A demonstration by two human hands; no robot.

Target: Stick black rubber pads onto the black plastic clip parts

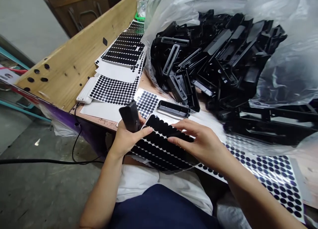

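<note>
head view, left hand [126, 136], black part [131, 117] partly covered

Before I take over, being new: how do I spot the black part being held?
Find the clear plastic bag heaped with black pieces. Below and left, the left hand holds the black part. Among all these pieces, it alone is hand-held.

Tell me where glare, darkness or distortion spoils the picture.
Head view: glare whitens patches of the plastic bag and streaks the dotted sheet at lower right; head view: bagged black parts merge darkly in places; head view: left hand and right hand look fairly sharp; head view: edges seem stretched.
</note>
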